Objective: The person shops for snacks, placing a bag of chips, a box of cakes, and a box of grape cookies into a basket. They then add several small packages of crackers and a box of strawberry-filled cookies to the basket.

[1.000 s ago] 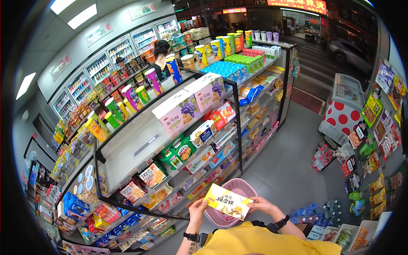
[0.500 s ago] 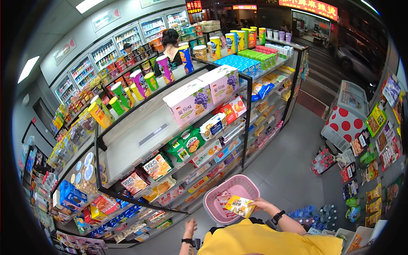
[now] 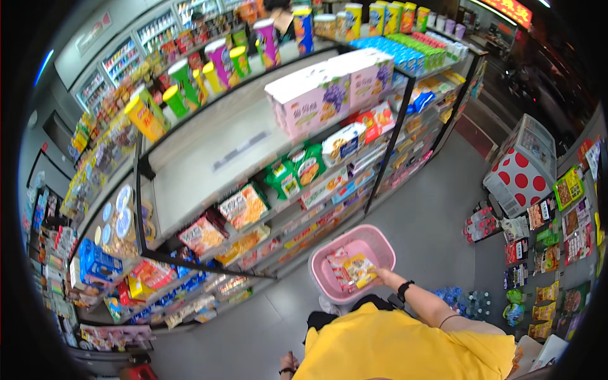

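Observation:
A pink plastic basket (image 3: 387, 244) stands on the floor in front of me. My right hand (image 3: 384, 277) reaches into it and grips the edge of a yellow and white snack packet (image 3: 362, 272). Beside and partly under that packet, a red and white packet (image 3: 338, 261) lies in the basket. My left hand (image 3: 289, 362) hangs low by my side at the bottom edge of the view, away from the basket. It is small and blurred, so its fingers are hard to make out.
A shelf unit (image 3: 209, 149) of boxed and bagged snacks runs along the left, with grape-printed boxes (image 3: 310, 101) on top. A freezer chest with red dots (image 3: 520, 174) stands at the right. Bottle packs (image 3: 465, 301) sit on the floor near hanging snack bags (image 3: 544, 294).
My right hand has lowered the yellow and white packet further into the basket. My left hand has dropped back toward my body. The head view has shifted.

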`<state>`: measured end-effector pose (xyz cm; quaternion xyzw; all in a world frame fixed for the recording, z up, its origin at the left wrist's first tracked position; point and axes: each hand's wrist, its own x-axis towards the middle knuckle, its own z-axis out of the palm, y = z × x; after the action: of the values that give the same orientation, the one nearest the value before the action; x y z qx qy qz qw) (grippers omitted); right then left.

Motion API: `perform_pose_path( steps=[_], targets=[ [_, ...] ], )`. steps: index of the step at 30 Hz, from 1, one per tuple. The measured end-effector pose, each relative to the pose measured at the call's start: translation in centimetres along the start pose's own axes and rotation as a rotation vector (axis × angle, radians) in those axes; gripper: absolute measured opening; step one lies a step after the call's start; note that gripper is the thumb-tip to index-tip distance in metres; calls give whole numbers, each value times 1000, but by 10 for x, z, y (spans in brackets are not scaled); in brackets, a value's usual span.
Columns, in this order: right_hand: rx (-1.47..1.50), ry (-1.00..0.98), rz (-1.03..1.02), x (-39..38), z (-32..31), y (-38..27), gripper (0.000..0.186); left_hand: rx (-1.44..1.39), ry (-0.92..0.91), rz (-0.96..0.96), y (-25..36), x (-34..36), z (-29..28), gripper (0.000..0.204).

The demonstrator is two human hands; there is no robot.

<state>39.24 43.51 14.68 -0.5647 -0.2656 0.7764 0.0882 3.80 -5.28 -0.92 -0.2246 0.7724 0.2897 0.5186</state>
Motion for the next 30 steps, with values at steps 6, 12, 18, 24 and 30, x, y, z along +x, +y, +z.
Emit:
perform_pose_path(
  steps=[6,12,18,24,30],
  targets=[
    [271,-21,-109,80,-30,25,42,259,-100,457,69,-27,45,35],
    [72,127,62,83,17,15,46,96,133,318,72,-66,40,27],
    [244,26,129,126,13,45,42,190,119,231,38,-48,22,31],
    [265,42,37,168,20,82,37,272,164,277,15,-60,-9,35],
    [208,255,133,150,41,58,36,335,185,315,48,-84,-11,34]
  ],
)
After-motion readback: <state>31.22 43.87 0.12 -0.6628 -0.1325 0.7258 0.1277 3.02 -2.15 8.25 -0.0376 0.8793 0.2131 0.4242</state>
